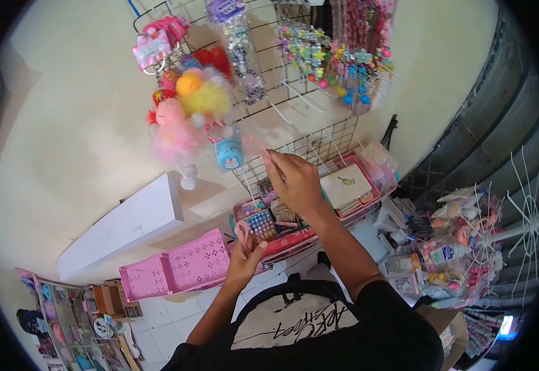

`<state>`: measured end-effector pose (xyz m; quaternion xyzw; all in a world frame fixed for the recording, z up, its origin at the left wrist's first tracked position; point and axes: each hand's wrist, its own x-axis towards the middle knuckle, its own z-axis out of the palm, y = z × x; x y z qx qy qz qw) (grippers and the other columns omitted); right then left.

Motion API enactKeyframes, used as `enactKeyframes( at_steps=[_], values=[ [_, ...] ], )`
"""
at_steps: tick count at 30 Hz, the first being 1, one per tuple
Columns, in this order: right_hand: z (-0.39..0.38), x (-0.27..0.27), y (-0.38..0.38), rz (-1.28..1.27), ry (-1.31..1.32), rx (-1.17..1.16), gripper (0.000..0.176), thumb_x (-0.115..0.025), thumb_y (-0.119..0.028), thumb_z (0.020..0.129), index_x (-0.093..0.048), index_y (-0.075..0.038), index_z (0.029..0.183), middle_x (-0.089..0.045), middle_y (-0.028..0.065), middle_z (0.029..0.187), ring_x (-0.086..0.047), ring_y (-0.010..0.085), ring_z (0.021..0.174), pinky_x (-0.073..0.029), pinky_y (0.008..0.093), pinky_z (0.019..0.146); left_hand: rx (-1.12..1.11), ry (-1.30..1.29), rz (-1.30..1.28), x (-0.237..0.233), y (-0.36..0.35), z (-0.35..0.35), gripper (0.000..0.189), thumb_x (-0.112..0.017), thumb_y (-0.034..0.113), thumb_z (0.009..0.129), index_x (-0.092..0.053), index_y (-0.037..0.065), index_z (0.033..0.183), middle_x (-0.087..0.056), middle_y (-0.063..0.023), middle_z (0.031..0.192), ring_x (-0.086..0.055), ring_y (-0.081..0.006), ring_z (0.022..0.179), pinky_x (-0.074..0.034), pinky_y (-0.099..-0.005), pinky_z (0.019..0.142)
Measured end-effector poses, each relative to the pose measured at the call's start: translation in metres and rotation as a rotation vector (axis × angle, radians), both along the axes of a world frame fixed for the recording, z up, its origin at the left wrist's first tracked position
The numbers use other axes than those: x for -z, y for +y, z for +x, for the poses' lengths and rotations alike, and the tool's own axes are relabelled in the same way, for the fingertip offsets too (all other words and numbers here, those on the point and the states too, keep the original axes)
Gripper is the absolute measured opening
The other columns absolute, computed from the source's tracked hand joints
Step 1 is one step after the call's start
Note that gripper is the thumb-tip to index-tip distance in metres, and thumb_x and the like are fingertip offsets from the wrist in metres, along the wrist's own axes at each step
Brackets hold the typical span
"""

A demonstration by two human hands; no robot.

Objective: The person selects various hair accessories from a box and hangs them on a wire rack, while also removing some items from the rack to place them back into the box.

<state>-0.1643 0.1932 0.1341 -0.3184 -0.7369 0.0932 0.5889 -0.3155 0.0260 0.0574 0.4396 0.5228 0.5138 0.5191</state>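
Observation:
My right hand (295, 179) is raised in front of the wire grid rack, its fingers pinched on a thin pale pink piece (256, 146) whose kind I cannot make out. Just left of that piece hangs a round light blue pouch (229, 154) with a bunny face. Lower down, my left hand (244, 263) is closed on a pink looped band (242, 232). It is beside a tray of small items, including a pack of beads or dots (261, 224).
Fluffy pom-pom keychains (179, 136) and bagged bead strands (238, 55) hang above. A pink perforated basket (195, 263) stands at lower left, below a white wall shelf (127, 226). Bagged goods (442, 253) and a white wire stand (517, 229) are at right.

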Motion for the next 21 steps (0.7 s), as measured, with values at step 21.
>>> enactKeyframes(
  at_steps=[21],
  values=[
    [-0.006,0.062,0.028,-0.501,-0.079,-0.238,0.025,-0.068,-0.022,0.091,-0.063,0.000,0.101,-0.068,0.0183,0.094,-0.067,0.0348,0.084,-0.052,0.0413,0.072,0.002,-0.270,0.003,0.033,0.000,-0.002,0.041,-0.033,0.037,0.108,-0.056,0.004,0.102,-0.058,-0.0076,0.092,-0.054,-0.0170,0.085,-0.043,-0.0309,0.079]
  ],
)
